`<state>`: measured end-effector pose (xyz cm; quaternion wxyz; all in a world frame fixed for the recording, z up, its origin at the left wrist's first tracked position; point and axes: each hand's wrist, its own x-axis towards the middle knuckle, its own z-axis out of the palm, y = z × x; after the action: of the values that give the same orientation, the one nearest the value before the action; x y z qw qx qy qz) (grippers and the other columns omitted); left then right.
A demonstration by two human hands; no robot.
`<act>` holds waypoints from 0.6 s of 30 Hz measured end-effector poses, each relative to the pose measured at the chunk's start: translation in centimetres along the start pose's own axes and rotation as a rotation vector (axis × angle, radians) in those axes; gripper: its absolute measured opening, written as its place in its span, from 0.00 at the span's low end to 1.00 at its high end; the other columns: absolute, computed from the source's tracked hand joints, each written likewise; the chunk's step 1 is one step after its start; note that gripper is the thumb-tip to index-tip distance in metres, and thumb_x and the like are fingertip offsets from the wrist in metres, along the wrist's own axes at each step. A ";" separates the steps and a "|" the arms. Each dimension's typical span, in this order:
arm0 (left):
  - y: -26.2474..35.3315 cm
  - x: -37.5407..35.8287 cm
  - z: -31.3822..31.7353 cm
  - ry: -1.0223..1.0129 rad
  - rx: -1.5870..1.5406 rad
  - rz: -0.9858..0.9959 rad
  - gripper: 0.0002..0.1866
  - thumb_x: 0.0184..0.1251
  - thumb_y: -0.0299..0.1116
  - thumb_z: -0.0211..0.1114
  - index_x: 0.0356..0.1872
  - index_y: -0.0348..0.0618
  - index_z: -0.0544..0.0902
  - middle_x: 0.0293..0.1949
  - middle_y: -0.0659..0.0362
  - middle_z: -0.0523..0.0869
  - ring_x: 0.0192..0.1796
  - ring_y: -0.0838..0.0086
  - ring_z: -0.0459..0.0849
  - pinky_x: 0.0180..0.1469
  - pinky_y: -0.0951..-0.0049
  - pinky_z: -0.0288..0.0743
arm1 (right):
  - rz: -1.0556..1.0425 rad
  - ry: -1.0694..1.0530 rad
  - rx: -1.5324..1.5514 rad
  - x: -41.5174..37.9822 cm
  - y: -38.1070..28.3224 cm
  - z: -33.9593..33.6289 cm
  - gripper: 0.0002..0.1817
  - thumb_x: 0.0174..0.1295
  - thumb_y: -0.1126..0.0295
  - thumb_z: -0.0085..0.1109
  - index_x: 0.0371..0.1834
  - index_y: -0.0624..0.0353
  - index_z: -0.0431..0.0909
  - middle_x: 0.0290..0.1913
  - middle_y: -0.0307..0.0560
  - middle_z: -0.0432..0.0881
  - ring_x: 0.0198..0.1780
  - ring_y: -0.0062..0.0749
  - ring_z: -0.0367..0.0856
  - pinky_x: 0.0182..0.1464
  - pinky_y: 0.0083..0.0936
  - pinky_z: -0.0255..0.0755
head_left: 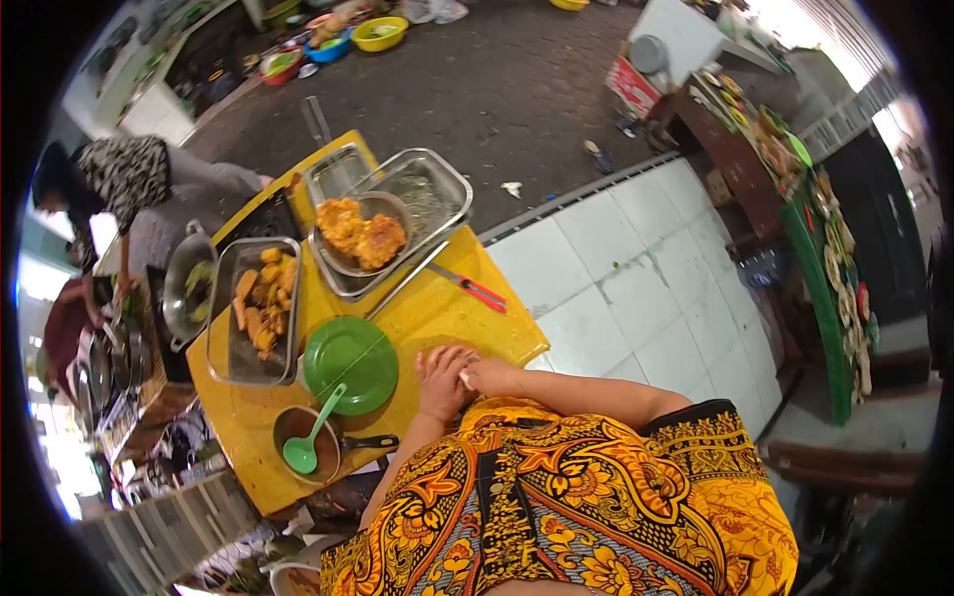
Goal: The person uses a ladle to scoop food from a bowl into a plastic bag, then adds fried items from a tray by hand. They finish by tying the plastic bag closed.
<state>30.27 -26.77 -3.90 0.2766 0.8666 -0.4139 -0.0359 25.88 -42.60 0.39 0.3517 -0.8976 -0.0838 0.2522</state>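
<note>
At the near edge of the yellow table, my left hand (442,380) and my right hand (489,376) are together, touching. Their fingers are curled in close. A small whitish bit shows between them, too small to name. Just left of my hands lies a green plate (350,370). Nearer me stands a saucepan (281,422) with a dark handle, and a light green ladle (316,434) rests in it. Red-handled tongs (479,292) lie beyond my right hand. What my fingers hold, if anything, is mostly hidden.
On the yellow table (437,323), a metal tray (231,343) holds fried pieces. A strainer (402,211) with golden fried food sits over another metal tray (462,194). At left, a person stands by a wok (179,268). Coloured basins (381,35) stand on the far floor.
</note>
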 end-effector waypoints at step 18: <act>7.6 2.3 -1.4 -0.021 -0.076 -0.089 0.29 0.53 0.54 0.59 0.54 0.49 0.77 0.61 0.52 0.73 0.68 0.58 0.62 0.71 0.49 0.32 | 0.565 0.522 -0.482 7.7 1.7 10.7 0.17 0.57 0.56 0.50 0.44 0.54 0.74 0.45 0.47 0.79 0.49 0.38 0.77 0.52 0.36 0.66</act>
<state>26.83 -31.70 1.53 0.3032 0.8725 -0.3762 -0.0729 26.97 -35.04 -10.47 0.0594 -0.9750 0.1996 0.0770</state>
